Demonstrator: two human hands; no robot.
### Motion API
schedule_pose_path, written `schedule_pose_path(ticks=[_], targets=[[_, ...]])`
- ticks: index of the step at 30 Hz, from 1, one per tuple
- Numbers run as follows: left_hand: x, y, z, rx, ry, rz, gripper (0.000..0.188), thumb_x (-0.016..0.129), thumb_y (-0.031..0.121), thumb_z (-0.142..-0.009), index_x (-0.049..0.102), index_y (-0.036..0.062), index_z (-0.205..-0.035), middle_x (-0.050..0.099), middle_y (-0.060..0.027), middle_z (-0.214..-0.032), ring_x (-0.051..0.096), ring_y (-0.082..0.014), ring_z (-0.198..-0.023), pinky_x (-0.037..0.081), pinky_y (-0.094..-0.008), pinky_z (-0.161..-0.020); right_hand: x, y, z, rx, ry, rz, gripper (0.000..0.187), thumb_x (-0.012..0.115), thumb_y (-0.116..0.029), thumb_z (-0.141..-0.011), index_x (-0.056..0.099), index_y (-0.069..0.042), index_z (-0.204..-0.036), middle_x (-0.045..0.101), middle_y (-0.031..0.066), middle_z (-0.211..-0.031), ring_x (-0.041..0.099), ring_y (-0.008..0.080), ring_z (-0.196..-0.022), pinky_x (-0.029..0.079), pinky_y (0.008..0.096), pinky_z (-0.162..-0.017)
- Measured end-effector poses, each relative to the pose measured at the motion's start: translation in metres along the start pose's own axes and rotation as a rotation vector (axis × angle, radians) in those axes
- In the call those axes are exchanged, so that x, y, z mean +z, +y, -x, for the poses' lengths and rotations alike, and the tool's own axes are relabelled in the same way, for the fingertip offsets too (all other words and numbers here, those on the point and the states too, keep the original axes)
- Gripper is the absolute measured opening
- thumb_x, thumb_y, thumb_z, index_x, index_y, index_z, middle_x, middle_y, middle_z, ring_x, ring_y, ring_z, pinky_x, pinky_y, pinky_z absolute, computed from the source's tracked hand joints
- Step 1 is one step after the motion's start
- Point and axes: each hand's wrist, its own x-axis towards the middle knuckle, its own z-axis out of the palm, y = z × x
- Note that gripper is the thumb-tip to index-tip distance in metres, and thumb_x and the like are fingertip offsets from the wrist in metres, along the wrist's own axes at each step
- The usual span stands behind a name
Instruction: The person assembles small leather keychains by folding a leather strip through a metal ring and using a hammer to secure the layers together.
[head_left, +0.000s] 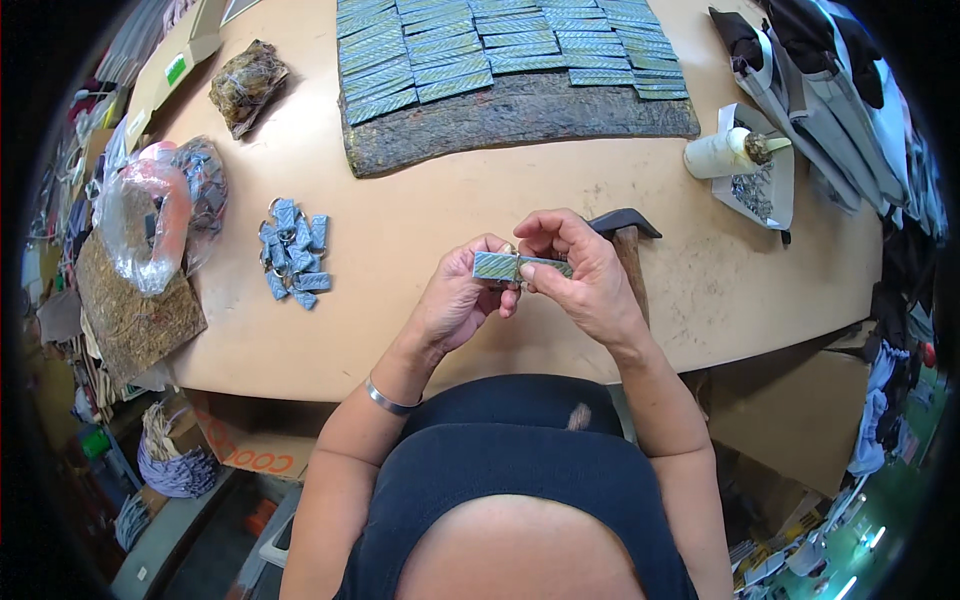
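Observation:
Over the near middle of the table, both my hands hold one short blue-green strip (494, 266) with diagonal stripes. A small metal ring seems to sit around its middle. My left hand (455, 295) pinches the strip's left part from below and behind. With thumb and bent fingers, my right hand (588, 278) grips it by the ring, hiding part of the right end. Close behind my right hand lies a hammer (630, 258) with a dark head and wooden handle. Left of my hands is a small pile of blue folded tabs (293, 250), several with metal rings.
Rows of similar strips (520, 45) lie on a dark worn board (520, 115) at the back. To the right, a white bottle (715, 157) leans over a white tray (778, 195) of small metal pieces. Plastic-wrapped bundles (155, 215) lie left; grey-black fabric pieces (815, 90) lie far right.

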Motion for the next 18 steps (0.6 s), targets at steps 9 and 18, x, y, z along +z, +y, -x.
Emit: schedule_pose_path(ticks=[9, 18], targets=[[0.005, -0.006, 0.001, 0.078, -0.041, -0.037, 0.008, 0.05, 0.011, -0.085, 0.049, 0.0047, -0.09, 0.056, -0.0049, -0.076, 0.053, -0.0088, -0.057, 0.044, -0.0198, -0.05, 0.001, 0.001, 0.004, -0.068, 0.028, -0.128, 0.023, 0.054, -0.001, -0.074, 0.051, -0.001, -0.097, 0.058, 0.0059, -0.086, 0.056, 0.0122, -0.08, 0.045, 0.0252, -0.073], [0.004, 0.003, 0.001, -0.008, -0.105, -0.016, 0.016, 0.057, 0.015, -0.081, 0.049, 0.0043, -0.091, 0.053, -0.0041, -0.082, 0.052, -0.0113, -0.073, 0.043, -0.0225, -0.068, -0.004, -0.002, 0.004, -0.025, 0.07, -0.003, 0.028, 0.058, -0.003, -0.073, 0.048, 0.002, -0.098, 0.056, 0.0072, -0.078, 0.055, 0.0106, -0.075, 0.047, 0.0243, -0.065]])
